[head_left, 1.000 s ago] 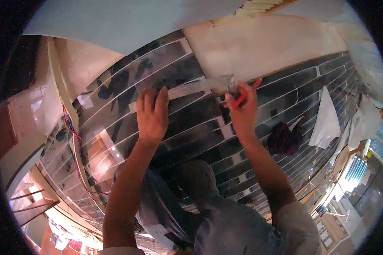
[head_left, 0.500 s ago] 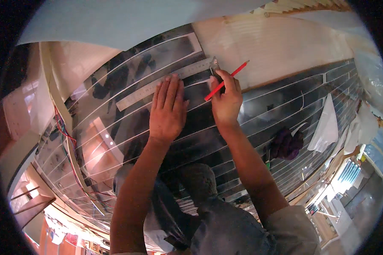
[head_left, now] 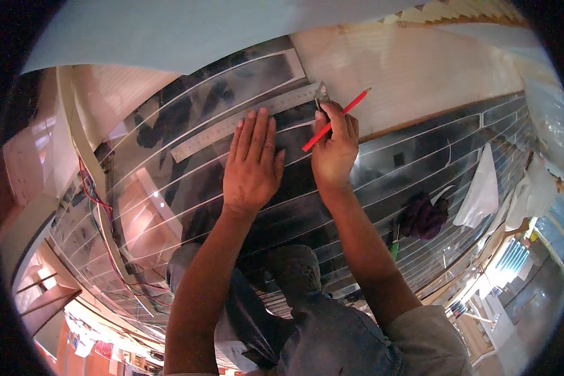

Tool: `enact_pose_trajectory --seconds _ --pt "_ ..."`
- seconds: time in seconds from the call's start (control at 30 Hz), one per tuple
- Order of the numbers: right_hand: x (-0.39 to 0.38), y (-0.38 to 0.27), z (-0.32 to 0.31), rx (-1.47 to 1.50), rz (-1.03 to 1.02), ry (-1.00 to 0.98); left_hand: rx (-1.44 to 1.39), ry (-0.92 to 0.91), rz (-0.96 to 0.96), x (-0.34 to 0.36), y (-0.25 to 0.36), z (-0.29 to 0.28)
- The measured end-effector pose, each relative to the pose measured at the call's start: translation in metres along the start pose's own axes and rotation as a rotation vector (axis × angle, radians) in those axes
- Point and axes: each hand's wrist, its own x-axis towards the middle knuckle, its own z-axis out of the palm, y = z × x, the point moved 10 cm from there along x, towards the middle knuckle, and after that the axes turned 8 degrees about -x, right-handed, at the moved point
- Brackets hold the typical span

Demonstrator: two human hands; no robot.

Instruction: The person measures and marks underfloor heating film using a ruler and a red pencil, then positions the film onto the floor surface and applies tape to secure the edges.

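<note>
left hand [head_left: 252,164] flat, pinning ruler [head_left: 247,121] | right hand [head_left: 333,150] grips red pencil [head_left: 336,119], perhaps a blade too | keep ruler still on film [head_left: 388,156]

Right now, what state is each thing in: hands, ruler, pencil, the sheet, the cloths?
Left hand: flat, fingers spread, pressing on the ruler.
Ruler: lying slanted on the sheet.
Right hand: closed around the red pencil.
Red pencil: held, tilted up to the right.
Striped shiny sheet: spread flat.
White cloth: crumpled.
Purple cloth: bunched.
</note>
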Motion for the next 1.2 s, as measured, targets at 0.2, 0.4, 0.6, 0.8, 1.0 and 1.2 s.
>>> enact_pose_trajectory --seconds 0.2,0.4,0.6,0.8,1.0,1.2 --pt "-0.002 0.003 0.002 -0.026 0.003 -0.009 -0.053 -0.012 -0.035 -0.003 -0.007 0.005" --pt "-0.004 0.002 0.003 -0.008 0.022 -0.016 -0.023 0.018 -0.021 -0.001 -0.004 -0.004" --pt "0.01 0.022 -0.012 0.15 0.153 -0.041 -0.011 0.002 -0.028 -0.003 -0.005 0.0" --pt "0.072 0.014 -0.017 0.664 0.329 -0.24 -0.017 0.021 -0.025 -0.003 -0.004 -0.005" --pt "0.101 0.007 0.02 0.294 0.12 -0.563 -0.01 0.044 -0.024 -0.003 -0.004 -0.005" --pt "0.096 -0.017 0.028 0.11 -0.033 -0.663 -0.035 0.058 -0.036 -0.007 -0.008 0.0"
